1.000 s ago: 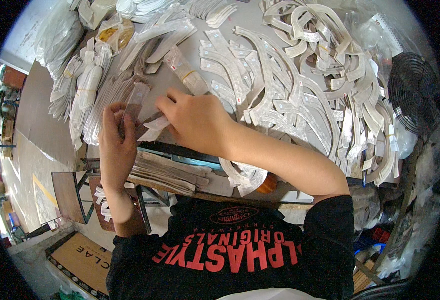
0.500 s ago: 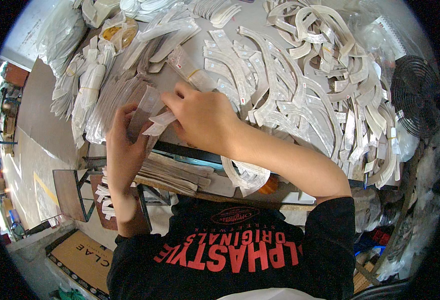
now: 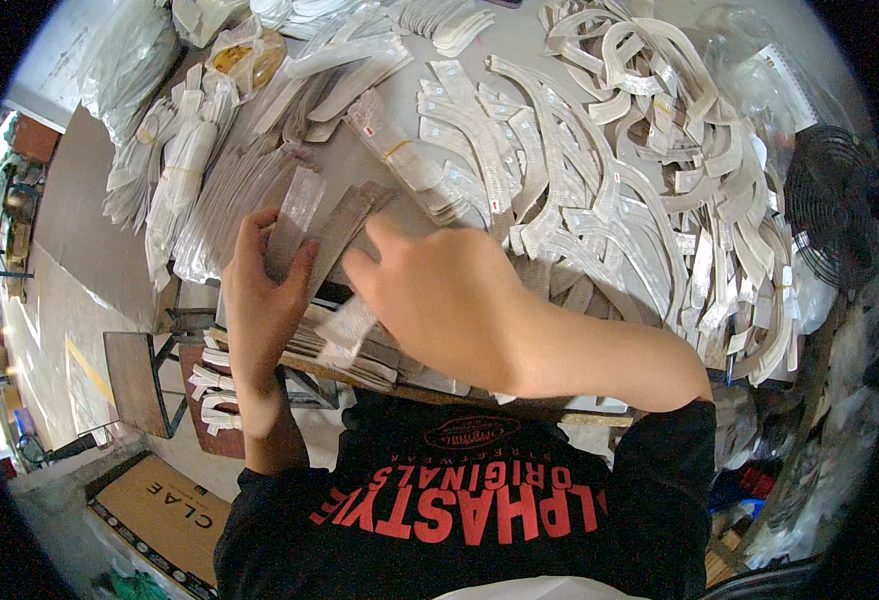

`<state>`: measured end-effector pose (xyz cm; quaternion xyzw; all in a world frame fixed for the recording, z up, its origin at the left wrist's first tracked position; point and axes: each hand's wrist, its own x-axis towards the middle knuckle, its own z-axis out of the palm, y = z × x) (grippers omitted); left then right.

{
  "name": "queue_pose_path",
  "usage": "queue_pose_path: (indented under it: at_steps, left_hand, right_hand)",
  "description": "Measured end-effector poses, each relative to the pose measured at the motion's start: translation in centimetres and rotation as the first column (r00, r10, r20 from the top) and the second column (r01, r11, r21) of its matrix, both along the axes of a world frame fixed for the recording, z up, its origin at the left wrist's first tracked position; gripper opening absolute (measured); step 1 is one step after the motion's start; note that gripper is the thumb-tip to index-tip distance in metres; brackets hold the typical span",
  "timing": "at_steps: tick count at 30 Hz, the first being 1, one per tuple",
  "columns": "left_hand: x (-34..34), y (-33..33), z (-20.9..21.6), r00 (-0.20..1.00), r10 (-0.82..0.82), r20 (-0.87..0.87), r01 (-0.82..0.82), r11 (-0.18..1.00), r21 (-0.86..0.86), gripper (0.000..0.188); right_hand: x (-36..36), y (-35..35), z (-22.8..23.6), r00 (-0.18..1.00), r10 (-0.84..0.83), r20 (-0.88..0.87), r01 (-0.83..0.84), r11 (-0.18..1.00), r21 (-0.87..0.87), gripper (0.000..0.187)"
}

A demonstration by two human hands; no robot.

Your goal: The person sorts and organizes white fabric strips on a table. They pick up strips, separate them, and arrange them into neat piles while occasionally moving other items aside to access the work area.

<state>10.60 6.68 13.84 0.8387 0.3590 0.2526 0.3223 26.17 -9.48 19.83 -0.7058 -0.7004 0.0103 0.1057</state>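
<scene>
My left hand [image 3: 265,300] is closed on a whitish, translucent fabric strip [image 3: 300,200], its upper end standing above my thumb and fingers. To its right, my right hand [image 3: 450,300] is curled with the back of the hand up, and motion blurs its fingers. A pale strip [image 3: 344,332] sticks out below its fingers, seemingly gripped there; the rest of it is hidden under the hand. Between the hands, greyish strips [image 3: 345,225] lie slanted at the table edge. Just beyond, a bundle of strips [image 3: 395,150] is tied with a yellow band.
Many curved pale strips [image 3: 570,190] cover the table's right side. Rows of stacked strips [image 3: 235,205] and plastic-wrapped bundles [image 3: 185,150] lie at left. A black fan [image 3: 832,200] stands at far right. More strips rest on a shelf [image 3: 380,378] below the tabletop.
My right hand has moved right and toward me, away from my left hand, with a strip trailing under it. My left hand keeps its hold, with the strip more upright.
</scene>
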Motion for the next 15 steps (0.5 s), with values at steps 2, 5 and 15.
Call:
queue_pose_path:
  at_steps: [2, 5, 15]
  left_hand:
    - [-0.1, 0.1, -0.4, 1.0, 0.001, 0.001, -0.001, 0.999, 0.045, 0.042]
    - [0.0, 0.2, -0.7, 0.998, -0.036, 0.053, 0.03, 0.993, 0.117, 0.041]
    - [-0.3, -0.3, -0.5, 1.0, -0.003, -0.012, 0.005, 0.985, 0.17, 0.041]
  right_hand:
    - [0.0, -0.7, 0.1, 0.998, 0.068, 0.01, -0.067, 0.996, -0.067, 0.016]
    - [0.0, -0.8, -1.0, 0.997, 0.065, 0.047, -0.061, 0.995, -0.084, 0.014]
    - [-0.5, -0.8, -1.3, 0.998, 0.062, -0.017, -0.064, 0.99, -0.124, 0.015]
